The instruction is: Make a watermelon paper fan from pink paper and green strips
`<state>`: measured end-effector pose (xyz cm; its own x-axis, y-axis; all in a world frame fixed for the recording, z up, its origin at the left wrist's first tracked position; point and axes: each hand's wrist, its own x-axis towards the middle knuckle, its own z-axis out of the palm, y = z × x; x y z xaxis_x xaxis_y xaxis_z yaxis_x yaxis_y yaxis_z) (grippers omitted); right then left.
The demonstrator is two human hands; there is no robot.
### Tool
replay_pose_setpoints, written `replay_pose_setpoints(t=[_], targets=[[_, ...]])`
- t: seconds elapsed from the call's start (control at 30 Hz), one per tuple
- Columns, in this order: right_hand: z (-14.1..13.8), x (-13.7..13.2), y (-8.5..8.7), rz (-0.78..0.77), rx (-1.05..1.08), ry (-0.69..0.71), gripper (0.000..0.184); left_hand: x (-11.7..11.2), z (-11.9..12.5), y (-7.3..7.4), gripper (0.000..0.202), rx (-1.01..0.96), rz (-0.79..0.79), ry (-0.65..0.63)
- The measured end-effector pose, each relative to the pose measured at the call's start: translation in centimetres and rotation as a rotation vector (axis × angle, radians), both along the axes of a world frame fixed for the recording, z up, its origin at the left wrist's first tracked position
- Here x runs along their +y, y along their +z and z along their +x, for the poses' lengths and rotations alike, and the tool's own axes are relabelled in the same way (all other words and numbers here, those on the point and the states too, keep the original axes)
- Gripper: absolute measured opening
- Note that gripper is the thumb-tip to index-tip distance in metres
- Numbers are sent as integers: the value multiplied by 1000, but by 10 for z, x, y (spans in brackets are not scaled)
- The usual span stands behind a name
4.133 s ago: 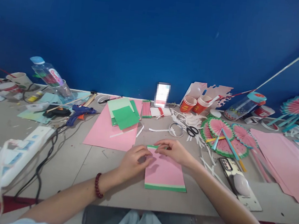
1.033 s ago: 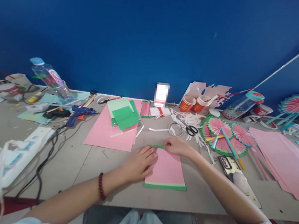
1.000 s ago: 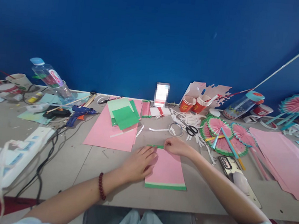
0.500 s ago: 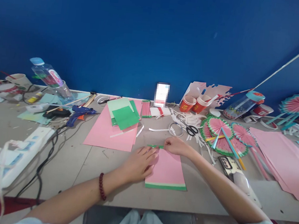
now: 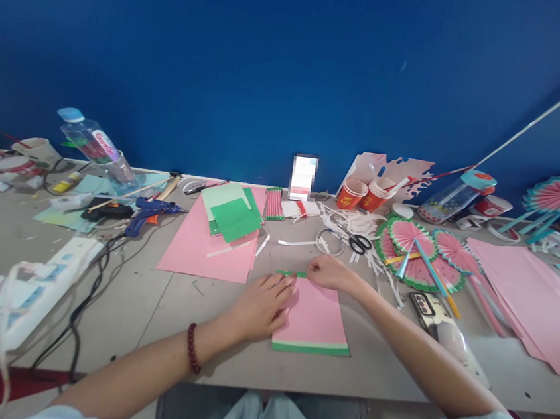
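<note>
A pink sheet of paper [image 5: 313, 314] lies on the table in front of me, with a pale and dark green band along its near edge and a narrow green strip [image 5: 302, 275] at its far edge. Flat over the sheet's left side rests my left hand [image 5: 264, 306], fingers stretched out and the tips reaching the green strip. My right hand [image 5: 326, 272] is closed at the far right corner of the paper, its fingers curled against the edge. The fingertips of that hand are partly hidden.
Green sheets [image 5: 236, 219] lie on larger pink paper [image 5: 205, 255]. Left are a blue glue gun [image 5: 152, 213] and a white power strip [image 5: 51, 295]. Scissors [image 5: 359, 244], paper cups [image 5: 352, 194], folded watermelon fans [image 5: 420, 251] and a phone [image 5: 424, 308] stand or lie to the right.
Both hands and the pink sheet stay in practically the same place. Only a slight shift of the view shows.
</note>
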<state>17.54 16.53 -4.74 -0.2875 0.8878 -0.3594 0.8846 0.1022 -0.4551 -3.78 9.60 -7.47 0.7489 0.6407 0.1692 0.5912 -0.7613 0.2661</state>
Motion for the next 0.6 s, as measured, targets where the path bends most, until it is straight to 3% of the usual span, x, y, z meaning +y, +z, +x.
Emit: replay_pose_setpoints(t=[0.6], targets=[[-1, -1, 2, 8, -20, -5, 16, 1, 0, 1, 44, 31, 20, -19]])
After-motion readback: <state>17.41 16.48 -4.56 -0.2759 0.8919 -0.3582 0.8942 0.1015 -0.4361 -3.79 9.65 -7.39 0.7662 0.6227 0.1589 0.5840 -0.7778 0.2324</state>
